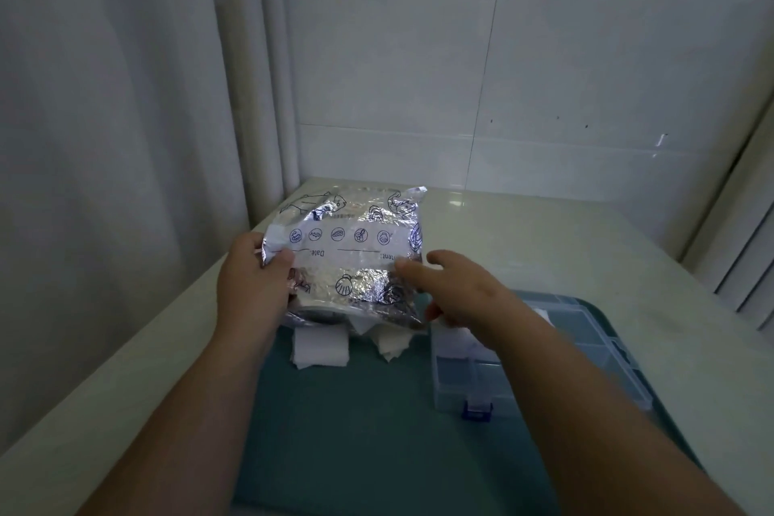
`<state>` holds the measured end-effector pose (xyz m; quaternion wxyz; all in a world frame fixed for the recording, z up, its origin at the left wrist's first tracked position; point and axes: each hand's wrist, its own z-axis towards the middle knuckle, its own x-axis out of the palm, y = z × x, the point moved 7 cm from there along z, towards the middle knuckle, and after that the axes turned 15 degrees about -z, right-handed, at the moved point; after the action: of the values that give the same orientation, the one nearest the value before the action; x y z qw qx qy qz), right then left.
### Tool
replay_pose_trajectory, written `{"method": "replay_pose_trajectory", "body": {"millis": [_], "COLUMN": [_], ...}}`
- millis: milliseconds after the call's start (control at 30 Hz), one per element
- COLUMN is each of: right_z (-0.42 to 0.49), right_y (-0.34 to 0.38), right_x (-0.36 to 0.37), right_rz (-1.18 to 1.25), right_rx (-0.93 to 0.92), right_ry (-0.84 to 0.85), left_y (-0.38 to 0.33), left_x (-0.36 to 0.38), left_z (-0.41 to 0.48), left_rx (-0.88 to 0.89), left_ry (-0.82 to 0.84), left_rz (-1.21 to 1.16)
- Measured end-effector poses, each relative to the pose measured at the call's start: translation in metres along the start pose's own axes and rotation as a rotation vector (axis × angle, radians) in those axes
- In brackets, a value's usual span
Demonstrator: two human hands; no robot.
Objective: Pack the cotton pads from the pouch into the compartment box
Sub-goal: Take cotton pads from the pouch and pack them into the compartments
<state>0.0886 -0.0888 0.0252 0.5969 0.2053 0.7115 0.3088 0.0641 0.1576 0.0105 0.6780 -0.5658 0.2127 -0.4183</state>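
The left hand [251, 285] and right hand [458, 293] grip opposite edges of the pouch [347, 247] between them, cotton pads [320, 348] lying just beneath; a steeper tilt may scatter pads clear of the compartment box [586, 331] under the right wrist.

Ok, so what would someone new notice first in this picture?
First, the shiny foil pouch printed with blue seafood drawings, held above the far end of the teal mat by the left hand and right hand. White cotton pads lie on the mat just under it. The clear compartment box with a blue latch sits to the right.
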Motion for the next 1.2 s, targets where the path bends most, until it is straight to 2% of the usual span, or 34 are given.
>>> {"method": "replay_pose_trajectory", "body": {"millis": [100, 200, 267, 400, 533, 667, 900, 967, 1133, 1200], "right_z": [0.006, 0.006, 0.004, 0.002, 0.0, -0.005, 0.0, -0.002, -0.003, -0.003], "right_y": [-0.003, -0.009, -0.009, -0.008, -0.002, -0.001, -0.005, -0.003, -0.006, -0.007], "right_x": [0.005, 0.0, -0.001, 0.004, 0.006, 0.003, 0.012, 0.009, -0.001, 0.0], "right_rz": [-0.055, -0.13, -0.127, -0.137, -0.163, -0.021, -0.084, -0.041, 0.11, 0.071], "right_rx": [-0.025, -0.04, -0.058, -0.104, -0.147, -0.123, -0.081, -0.098, -0.11, -0.099], "right_ry": [-0.087, -0.216, -0.267, -0.285, -0.312, -0.275, -0.251, -0.29, -0.39, -0.379], "left_y": [-0.003, 0.001, 0.004, 0.012, 0.018, 0.013, 0.005, 0.008, 0.019, 0.022], "left_x": [0.008, 0.025, 0.028, 0.017, 0.012, 0.013, 0.019, 0.02, 0.021, 0.022], "left_z": [-0.002, 0.0, 0.001, -0.002, -0.001, 0.003, 0.002, 0.003, 0.004, 0.003], "left_rx": [-0.049, -0.239, -0.3, -0.266, -0.251, -0.16, -0.016, -0.046, -0.282, -0.286], "left_ry": [0.061, 0.205, 0.234, 0.203, 0.229, 0.164, 0.12, 0.126, 0.161, 0.222], "left_rz": [-0.024, -0.093, -0.061, 0.111, 0.08, 0.117, 0.154, 0.147, -0.004, 0.094]}}
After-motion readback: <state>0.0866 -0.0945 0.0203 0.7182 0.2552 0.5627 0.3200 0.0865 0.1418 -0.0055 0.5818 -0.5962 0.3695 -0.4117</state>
